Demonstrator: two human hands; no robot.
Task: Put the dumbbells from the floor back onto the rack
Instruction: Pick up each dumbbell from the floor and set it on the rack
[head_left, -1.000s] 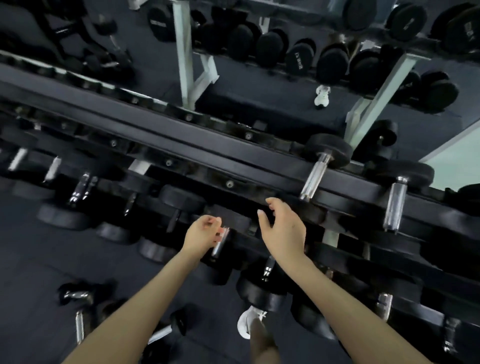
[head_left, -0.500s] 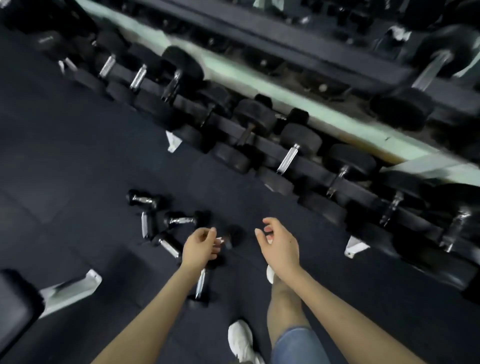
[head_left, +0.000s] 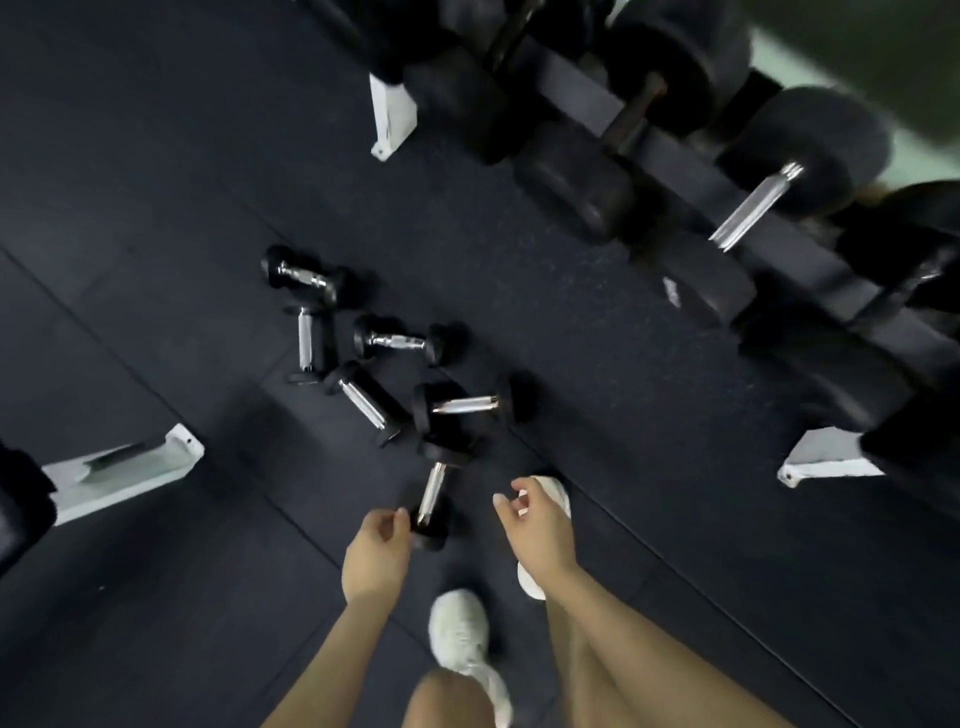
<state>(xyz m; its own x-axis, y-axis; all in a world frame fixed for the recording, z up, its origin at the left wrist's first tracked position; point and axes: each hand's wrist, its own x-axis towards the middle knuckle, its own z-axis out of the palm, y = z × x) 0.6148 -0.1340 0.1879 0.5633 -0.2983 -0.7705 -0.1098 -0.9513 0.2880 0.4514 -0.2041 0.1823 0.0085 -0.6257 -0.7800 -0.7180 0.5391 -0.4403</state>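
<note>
The left grip (head_left: 376, 551) and right grip (head_left: 537, 530) are held loosely curled, empty, over the near dumbbell (head_left: 432, 488), seemingly readied for lifting.

The dumbbells (head_left: 395, 340) at eleven o'clock have glossy chrome-looking handles and matt black heads. The floor (head_left: 156, 156) looks matt and finely speckled, like rubber. At two o'clock the rack (head_left: 826, 275) is matt black.
</note>
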